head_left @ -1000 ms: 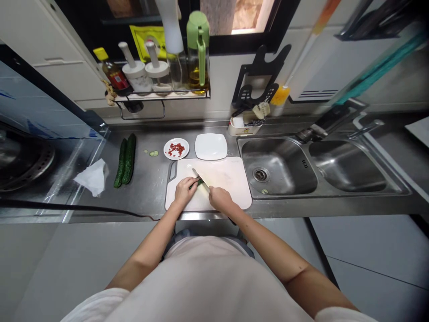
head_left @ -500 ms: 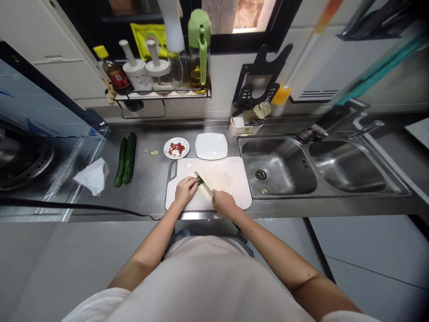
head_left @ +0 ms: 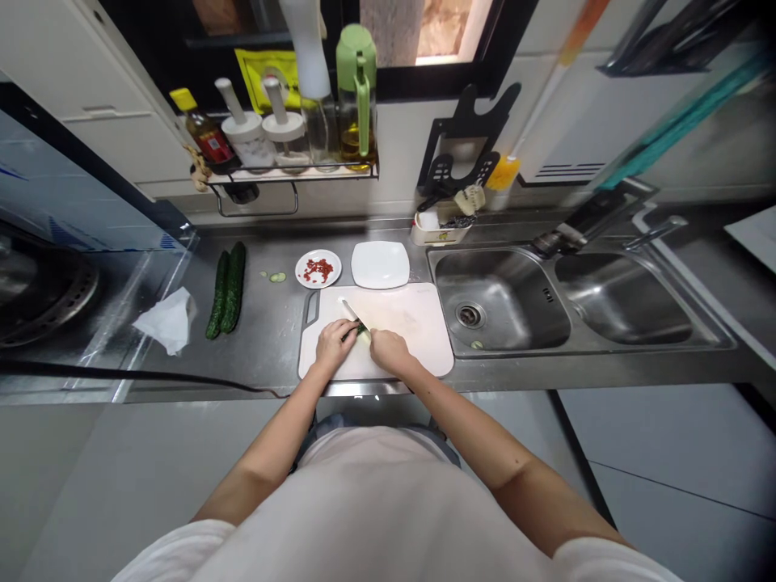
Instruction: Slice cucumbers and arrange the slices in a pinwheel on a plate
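The green cucumber piece [head_left: 362,328] lies on the cutting board [head_left: 418,331], just to nine o'clock of its centre, partly hidden by the left hand [head_left: 334,343]. This hand has its fingers bent over the piece and seems to press it down; the exact thumb position I cannot tell. The right hand [head_left: 390,352] is closed around the handle of a knife [head_left: 352,311], whose blade points between ten and eleven o'clock, beside the fingertips.

The piece should be light and rather firm, I think, but its cut side may be wet and slippery. It is best held from above, fingertips folded back from the edge. The knife asks for a full grip on its handle only.

The board looks smooth and lies flat on the steel counter [head_left: 270,323]. From its centre, two whole cucumbers [head_left: 229,289] are between nine and ten o'clock, a round plate [head_left: 301,278] with red bits [head_left: 318,269] between ten and eleven, a white square plate [head_left: 380,264] at twelve, and the sink [head_left: 509,283] between two and three. Farther, at eleven, a rack [head_left: 259,212] carries bottles [head_left: 356,97] below the window [head_left: 445,40].
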The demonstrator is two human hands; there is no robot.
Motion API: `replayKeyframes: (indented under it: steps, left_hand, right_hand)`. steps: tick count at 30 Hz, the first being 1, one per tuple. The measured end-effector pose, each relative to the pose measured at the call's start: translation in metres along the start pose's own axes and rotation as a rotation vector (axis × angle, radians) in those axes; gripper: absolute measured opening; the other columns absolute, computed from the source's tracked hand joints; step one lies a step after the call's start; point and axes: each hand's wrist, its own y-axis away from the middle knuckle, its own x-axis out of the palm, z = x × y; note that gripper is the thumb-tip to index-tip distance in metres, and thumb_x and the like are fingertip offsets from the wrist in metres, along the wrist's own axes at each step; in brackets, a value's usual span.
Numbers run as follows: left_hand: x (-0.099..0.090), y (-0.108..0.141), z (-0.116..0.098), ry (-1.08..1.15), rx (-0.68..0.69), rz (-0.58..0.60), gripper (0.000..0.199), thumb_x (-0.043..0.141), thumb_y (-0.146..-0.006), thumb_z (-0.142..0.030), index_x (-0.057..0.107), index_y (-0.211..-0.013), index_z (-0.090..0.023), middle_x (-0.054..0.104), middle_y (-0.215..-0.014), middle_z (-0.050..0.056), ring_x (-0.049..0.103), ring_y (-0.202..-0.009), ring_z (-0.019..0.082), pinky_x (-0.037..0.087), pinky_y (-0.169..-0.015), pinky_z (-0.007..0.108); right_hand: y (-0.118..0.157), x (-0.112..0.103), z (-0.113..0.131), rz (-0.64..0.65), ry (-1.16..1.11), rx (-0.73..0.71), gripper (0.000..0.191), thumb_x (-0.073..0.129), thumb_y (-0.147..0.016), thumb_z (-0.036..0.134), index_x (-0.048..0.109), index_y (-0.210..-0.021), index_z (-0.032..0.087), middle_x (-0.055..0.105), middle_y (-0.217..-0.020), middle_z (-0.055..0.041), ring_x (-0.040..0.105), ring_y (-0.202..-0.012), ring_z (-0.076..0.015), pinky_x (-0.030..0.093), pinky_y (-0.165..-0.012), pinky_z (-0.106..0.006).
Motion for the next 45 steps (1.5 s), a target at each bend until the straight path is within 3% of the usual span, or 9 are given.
replayKeyframes:
  steps: [10,26,36,45]
  left_hand:
    - [-0.001,0.000,-0.001,-0.008,-0.023,0.003,0.019,0.054,-0.090,-0.027,0.069,-0.102,-0.023,0.070,-0.101,0.005,0.063,-0.096,0.018,0.048,-0.088,0.032]
    - [0.002,0.000,0.002,-0.012,-0.024,0.012,0.019,0.056,-0.089,-0.026,0.069,-0.102,-0.023,0.070,-0.101,0.005,0.063,-0.096,0.018,0.048,-0.088,0.032]
    - [-0.003,-0.002,-0.003,-0.003,-0.020,0.005,0.019,0.055,-0.090,-0.027,0.069,-0.101,-0.022,0.070,-0.103,0.005,0.064,-0.096,0.018,0.048,-0.088,0.032]
    - [-0.002,-0.002,-0.002,0.010,-0.028,0.009,0.019,0.054,-0.090,-0.026,0.069,-0.101,-0.022,0.071,-0.101,0.005,0.064,-0.096,0.018,0.049,-0.087,0.033]
  right_hand:
    - [0.022,0.006,-0.011,0.080,0.045,0.040,0.031,0.036,-0.090,0.012,0.058,-0.112,0.014,0.068,-0.102,-0.0162,0.065,-0.099,-0.0233,0.046,-0.079,-0.031]
    - [-0.010,0.000,0.009,0.009,-0.021,0.038,0.038,0.036,-0.089,0.010,0.056,-0.121,0.014,0.067,-0.111,-0.0144,0.062,-0.107,-0.0212,0.045,-0.084,-0.029]
    - [0.013,0.013,-0.007,0.047,0.023,0.042,0.032,0.037,-0.089,0.010,0.058,-0.113,0.014,0.069,-0.104,-0.0160,0.064,-0.102,-0.0232,0.046,-0.080,-0.031]
    - [0.004,0.009,-0.001,0.042,0.023,0.030,0.033,0.039,-0.088,0.009,0.058,-0.114,0.014,0.068,-0.106,-0.0159,0.064,-0.104,-0.0226,0.046,-0.081,-0.029]
